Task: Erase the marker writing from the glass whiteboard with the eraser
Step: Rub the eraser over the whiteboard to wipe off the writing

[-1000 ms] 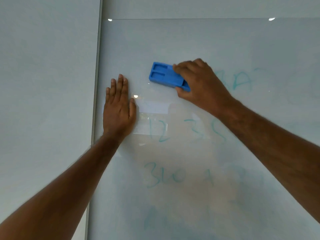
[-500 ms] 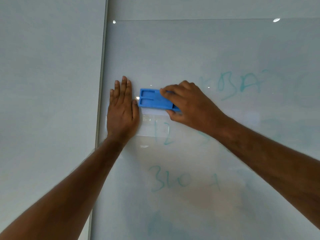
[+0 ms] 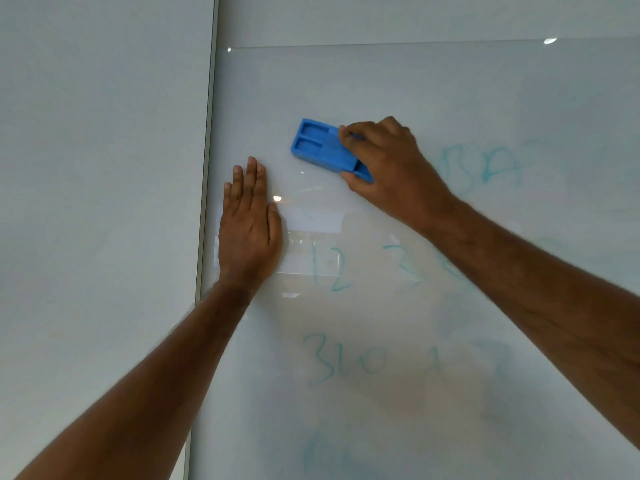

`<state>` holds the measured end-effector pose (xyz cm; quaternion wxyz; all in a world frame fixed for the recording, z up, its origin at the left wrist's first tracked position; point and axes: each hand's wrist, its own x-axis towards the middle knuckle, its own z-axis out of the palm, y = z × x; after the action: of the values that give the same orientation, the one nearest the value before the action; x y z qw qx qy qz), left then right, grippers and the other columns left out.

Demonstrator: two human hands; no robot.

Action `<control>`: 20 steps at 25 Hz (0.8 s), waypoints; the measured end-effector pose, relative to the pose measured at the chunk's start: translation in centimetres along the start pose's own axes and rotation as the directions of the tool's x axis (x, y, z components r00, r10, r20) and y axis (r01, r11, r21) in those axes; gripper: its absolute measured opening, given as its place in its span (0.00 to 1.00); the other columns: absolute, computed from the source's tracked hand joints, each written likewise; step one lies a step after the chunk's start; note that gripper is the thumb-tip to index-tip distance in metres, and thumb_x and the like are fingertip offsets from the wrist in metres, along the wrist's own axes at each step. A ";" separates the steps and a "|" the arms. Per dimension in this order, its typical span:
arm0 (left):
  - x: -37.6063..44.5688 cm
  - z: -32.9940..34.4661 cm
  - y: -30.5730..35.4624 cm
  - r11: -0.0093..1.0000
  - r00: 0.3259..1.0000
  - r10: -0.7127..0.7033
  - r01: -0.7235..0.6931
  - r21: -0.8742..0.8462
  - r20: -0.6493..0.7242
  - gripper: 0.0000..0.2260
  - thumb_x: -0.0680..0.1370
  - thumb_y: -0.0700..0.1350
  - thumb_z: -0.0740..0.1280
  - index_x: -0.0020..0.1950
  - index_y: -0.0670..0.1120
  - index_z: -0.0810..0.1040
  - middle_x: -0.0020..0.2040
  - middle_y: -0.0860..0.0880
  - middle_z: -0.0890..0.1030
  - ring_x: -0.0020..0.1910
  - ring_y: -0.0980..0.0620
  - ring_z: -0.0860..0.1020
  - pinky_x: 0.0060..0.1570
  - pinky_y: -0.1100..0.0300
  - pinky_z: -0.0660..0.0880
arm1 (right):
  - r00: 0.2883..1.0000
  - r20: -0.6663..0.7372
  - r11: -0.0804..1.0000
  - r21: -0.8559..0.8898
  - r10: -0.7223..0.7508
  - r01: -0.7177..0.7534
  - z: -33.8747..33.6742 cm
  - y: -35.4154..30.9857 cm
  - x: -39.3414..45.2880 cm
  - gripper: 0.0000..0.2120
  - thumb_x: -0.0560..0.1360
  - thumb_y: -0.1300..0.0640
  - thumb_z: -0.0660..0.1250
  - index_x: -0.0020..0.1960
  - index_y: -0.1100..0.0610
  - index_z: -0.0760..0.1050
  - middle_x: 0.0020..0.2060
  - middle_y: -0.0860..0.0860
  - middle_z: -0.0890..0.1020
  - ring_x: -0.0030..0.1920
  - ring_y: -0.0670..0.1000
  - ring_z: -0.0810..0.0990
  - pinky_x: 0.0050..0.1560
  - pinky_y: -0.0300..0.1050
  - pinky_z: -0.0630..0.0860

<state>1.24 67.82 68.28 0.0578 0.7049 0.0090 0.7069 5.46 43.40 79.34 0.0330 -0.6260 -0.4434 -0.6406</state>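
Note:
The glass whiteboard (image 3: 381,88) fills most of the view. Faint teal marker writing (image 3: 332,271) shows on it: "12 3" in the middle, "360" lower down, and smeared letters (image 3: 491,168) at the right. My right hand (image 3: 388,161) grips a blue plastic eraser (image 3: 318,147) and presses it flat on the glass, up and right of my left hand. My left hand (image 3: 249,226) lies flat on the board near its left edge, fingers together and pointing up, holding nothing.
A metal frame strip (image 3: 207,168) runs down the board's left edge, with a plain pale wall panel (image 3: 97,202) beyond it. The board's top edge (image 3: 381,46) lies above the eraser. A light reflection patch (image 3: 311,220) sits beside my left hand.
My right hand has swept the eraser up and to the right, away from my left hand, which it was touching half a second ago. My left hand has stayed flat on the glass.

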 end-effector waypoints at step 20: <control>-0.1 0.1 -0.3 0.999 1.000 0.016 -0.017 0.030 0.021 0.28 0.87 0.45 0.52 0.88 0.38 0.55 0.89 0.42 0.54 0.89 0.43 0.50 0.88 0.47 0.47 | 0.998 0.004 0.997 0.029 -0.067 0.067 0.1 -0.4 -1.4 0.26 0.78 0.51 0.69 0.72 0.61 0.74 0.66 0.56 0.79 0.60 0.62 0.77 0.61 0.58 0.73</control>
<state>1.37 68.10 68.20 0.0415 0.7131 0.0130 0.6997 5.63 42.99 77.92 0.0197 -0.6118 -0.4733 -0.6335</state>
